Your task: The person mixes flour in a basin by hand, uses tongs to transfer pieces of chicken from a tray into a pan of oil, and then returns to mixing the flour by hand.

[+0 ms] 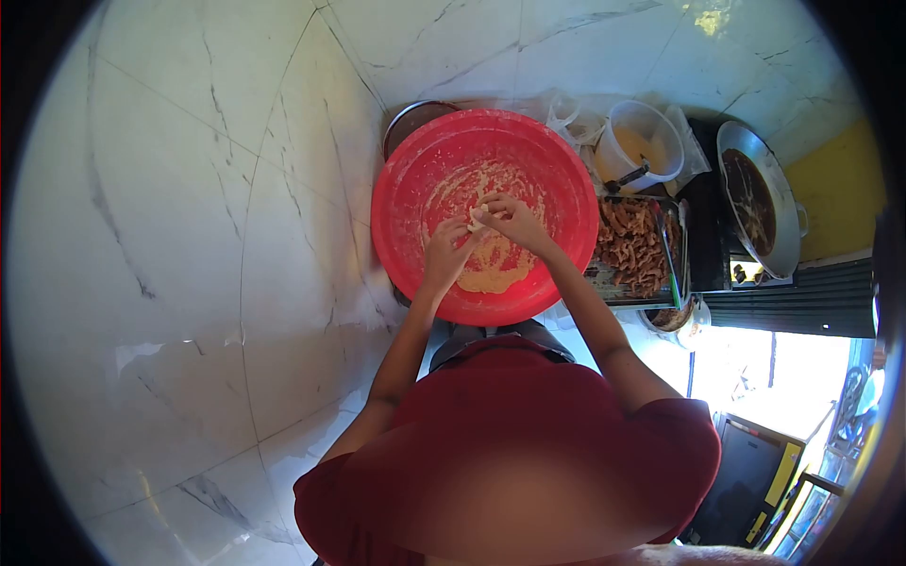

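A wide red basin [396, 203] stands in front of me, its inside dusted and smeared with pale flour [495, 274]. Over its middle, my left hand [445, 251] and my right hand [512, 221] meet with their fingertips closed on a small pale, floury piece [478, 216]. The piece may be dough or coated food; its kind is too small to make out. Both hands pinch it from either side, above the flour. Part of the piece is hidden behind the fingers.
Right of the basin lies a tray [628, 300] heaped with brown fried pieces [634, 247], with tongs [672, 257] along its side. Behind it stands a white bucket [672, 141] of yellowish liquid. A large pan [788, 250] of dark oil sits farther right. A tiled wall [170, 189] bounds the left.
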The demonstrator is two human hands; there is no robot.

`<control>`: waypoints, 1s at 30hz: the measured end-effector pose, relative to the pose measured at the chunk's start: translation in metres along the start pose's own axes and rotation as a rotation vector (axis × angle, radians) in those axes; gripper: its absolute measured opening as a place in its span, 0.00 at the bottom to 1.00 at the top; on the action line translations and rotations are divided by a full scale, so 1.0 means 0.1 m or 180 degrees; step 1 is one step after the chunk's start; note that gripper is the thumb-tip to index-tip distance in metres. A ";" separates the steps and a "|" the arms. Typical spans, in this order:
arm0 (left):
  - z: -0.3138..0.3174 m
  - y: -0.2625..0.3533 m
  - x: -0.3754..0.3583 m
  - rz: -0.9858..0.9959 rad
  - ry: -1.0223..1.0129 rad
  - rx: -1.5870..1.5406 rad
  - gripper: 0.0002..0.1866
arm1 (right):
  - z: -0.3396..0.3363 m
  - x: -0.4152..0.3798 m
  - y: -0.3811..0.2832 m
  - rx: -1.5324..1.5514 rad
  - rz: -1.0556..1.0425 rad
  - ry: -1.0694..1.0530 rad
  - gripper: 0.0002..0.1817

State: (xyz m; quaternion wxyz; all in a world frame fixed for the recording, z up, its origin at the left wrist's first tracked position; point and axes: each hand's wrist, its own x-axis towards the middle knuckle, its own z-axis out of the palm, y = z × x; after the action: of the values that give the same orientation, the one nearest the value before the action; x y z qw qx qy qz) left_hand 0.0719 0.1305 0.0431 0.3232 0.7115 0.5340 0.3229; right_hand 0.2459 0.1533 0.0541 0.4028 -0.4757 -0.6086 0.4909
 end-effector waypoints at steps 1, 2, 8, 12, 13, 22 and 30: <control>-0.02 0.04 -0.01 0.0000 -0.0082 -0.0024 0.20 | 0.00 -0.01 -0.01 0.0152 0.0070 -0.0013 0.14; -0.04 0.10 0.00 0.0001 -0.0162 -0.0048 0.20 | 0.00 0.00 0.03 0.0079 0.0072 -0.0013 0.13; 0.05 0.05 0.01 0.0042 -0.0074 -0.0377 0.17 | 0.01 -0.06 0.02 0.0555 0.0274 0.0188 0.15; 0.07 0.03 0.02 0.0040 0.0429 -0.0472 0.14 | -0.01 -0.16 0.19 0.0386 0.0410 0.0212 0.16; 0.09 0.03 0.02 0.0052 0.0473 -0.0490 0.13 | -0.01 -0.19 0.21 0.0139 0.0389 0.0134 0.17; 0.29 -0.20 -0.03 -0.0006 0.0402 -0.1093 0.21 | 0.11 -0.19 0.40 0.0283 0.0579 -0.0308 0.16; 0.09 -0.20 -0.32 -0.0162 0.0605 -0.0373 0.24 | 0.12 0.46 1.31 -0.0784 0.0392 0.0025 0.21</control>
State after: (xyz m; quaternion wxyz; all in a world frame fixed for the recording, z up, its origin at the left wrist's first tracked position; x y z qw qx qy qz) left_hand 0.0609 0.1029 0.0184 0.3202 0.6437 0.5602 0.4113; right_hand 0.2480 0.2036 -0.0755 0.3128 -0.5599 -0.6324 0.4344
